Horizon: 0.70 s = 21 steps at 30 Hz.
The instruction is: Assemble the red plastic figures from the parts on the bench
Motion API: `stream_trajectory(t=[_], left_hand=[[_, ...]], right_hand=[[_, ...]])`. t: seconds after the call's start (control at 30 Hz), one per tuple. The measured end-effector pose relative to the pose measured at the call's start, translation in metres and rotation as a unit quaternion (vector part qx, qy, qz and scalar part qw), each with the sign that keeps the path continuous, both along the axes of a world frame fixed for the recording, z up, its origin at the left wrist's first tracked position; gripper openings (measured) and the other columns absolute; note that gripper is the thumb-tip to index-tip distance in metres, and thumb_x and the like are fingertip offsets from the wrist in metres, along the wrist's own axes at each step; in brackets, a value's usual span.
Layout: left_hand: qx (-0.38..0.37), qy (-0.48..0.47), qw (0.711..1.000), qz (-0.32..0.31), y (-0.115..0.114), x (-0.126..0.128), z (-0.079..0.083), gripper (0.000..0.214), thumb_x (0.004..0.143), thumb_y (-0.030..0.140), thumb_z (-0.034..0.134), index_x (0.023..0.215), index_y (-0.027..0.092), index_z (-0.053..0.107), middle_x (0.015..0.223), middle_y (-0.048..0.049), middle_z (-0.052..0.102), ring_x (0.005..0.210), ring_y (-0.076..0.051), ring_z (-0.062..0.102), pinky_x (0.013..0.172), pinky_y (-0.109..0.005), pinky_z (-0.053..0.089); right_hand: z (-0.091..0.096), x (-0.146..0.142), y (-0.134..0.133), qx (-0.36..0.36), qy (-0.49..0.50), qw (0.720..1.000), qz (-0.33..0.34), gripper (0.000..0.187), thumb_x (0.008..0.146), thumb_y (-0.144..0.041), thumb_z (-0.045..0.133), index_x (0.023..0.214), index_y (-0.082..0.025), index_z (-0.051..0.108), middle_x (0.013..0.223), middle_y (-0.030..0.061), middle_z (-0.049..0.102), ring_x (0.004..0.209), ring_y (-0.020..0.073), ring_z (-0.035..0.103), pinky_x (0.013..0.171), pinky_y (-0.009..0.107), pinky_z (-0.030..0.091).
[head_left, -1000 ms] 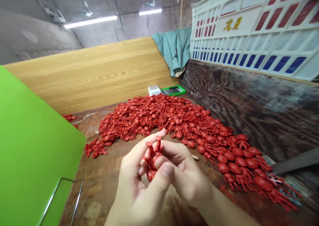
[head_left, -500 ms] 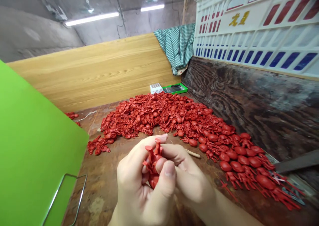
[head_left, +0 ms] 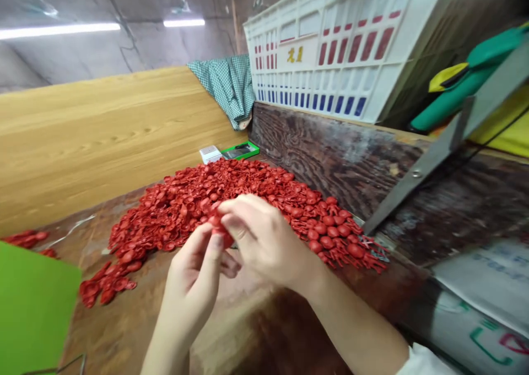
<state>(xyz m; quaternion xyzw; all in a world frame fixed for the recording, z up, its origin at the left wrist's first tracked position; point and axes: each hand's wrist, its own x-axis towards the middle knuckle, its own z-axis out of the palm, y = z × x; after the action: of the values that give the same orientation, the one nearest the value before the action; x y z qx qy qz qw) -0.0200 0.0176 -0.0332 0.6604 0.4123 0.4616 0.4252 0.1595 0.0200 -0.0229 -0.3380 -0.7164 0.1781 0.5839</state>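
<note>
Red plastic piece [head_left: 221, 226] pinched, left hand [head_left: 193, 278] and right hand [head_left: 264, 243] both closed on it, over red pile [head_left: 173, 210]; white crate [head_left: 326, 53] has gold characters [head_left: 295, 54], too small to read.

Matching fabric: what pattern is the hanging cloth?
Green-and-white check on the cloth, shown in the head view.
</note>
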Motion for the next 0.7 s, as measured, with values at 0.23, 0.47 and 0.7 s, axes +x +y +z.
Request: stream_trajectory(t=[0.23, 0.47, 0.7], left_hand=[[-0.119, -0.081, 0.990, -0.007, -0.004, -0.021, -0.001, 0.042, 0.093, 0.058, 0.076, 0.096, 0.018, 0.066, 0.101, -0.0085, 0.078, 0.065, -0.016, 0.067, 0.050, -0.024, 0.055], [-0.328, -0.318, 0.889, -0.039, -0.093, -0.037, -0.087, 0.039, 0.100, 0.055, 0.068, 0.118, 0.020, 0.069, 0.081, -0.0031, 0.073, 0.050, -0.012, 0.060, 0.048, -0.023, 0.050], [-0.376, -0.480, 0.791, -0.055, -0.176, -0.033, -0.114, 0.028, 0.097, 0.040, 0.075, 0.111, 0.016, 0.076, 0.095, -0.0067, 0.069, 0.063, -0.012, 0.063, 0.057, -0.025, 0.054]], right_hand=[[-0.080, 0.039, 0.014, -0.187, -0.200, 0.953, -0.129, 0.022, 0.111, -0.026, 0.054, 0.120, -0.018, 0.073, 0.112, 0.0088, 0.077, 0.105, 0.0212, 0.072, 0.098, 0.034, 0.054], [-0.171, 0.027, 0.034, -0.262, -0.332, 0.902, -0.091, 0.009, 0.097, -0.014, 0.066, 0.103, -0.012, 0.072, 0.112, 0.0197, 0.073, 0.113, 0.0320, 0.066, 0.106, 0.044, 0.050], [-0.176, 0.035, 0.038, -0.364, -0.317, 0.875, -0.049, 0.023, 0.098, -0.037, 0.065, 0.098, -0.019, 0.050, 0.091, 0.0115, 0.064, 0.081, 0.0234, 0.060, 0.078, 0.035, 0.048]])
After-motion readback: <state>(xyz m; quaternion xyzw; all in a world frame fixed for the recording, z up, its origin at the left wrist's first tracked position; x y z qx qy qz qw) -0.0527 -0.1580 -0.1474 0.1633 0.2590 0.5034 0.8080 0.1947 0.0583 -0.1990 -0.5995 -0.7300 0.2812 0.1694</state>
